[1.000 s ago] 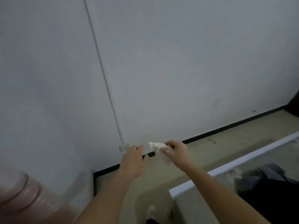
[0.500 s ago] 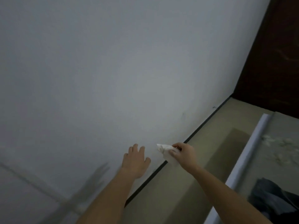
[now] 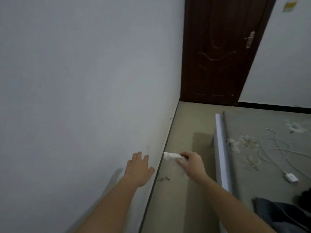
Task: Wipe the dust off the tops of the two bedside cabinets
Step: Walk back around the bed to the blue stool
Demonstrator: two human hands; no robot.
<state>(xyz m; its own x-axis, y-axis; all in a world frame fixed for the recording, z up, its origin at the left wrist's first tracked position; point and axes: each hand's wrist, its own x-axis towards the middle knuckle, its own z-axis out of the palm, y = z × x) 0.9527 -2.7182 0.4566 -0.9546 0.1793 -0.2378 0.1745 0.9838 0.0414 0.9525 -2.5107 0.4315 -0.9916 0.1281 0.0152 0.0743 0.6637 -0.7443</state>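
My right hand (image 3: 191,163) is shut on a crumpled white tissue (image 3: 170,156), held out in front of me above the floor strip beside the wall. A little to its left, my left hand (image 3: 139,167) hangs empty with fingers spread, in front of the white wall. Neither bedside cabinet is in view.
The white wall (image 3: 84,98) fills the left, with a dark skirting line along the floor (image 3: 186,132). A dark brown door (image 3: 218,51) stands shut at the far end. On the right is a bed (image 3: 262,132) with a floral sheet, a white charger and cable (image 3: 290,178), and dark clothing (image 3: 282,214).
The view has swung right along the wall, bringing the door and more of the bed into sight. Both hands keep the same pose, the tissue still in my right hand.
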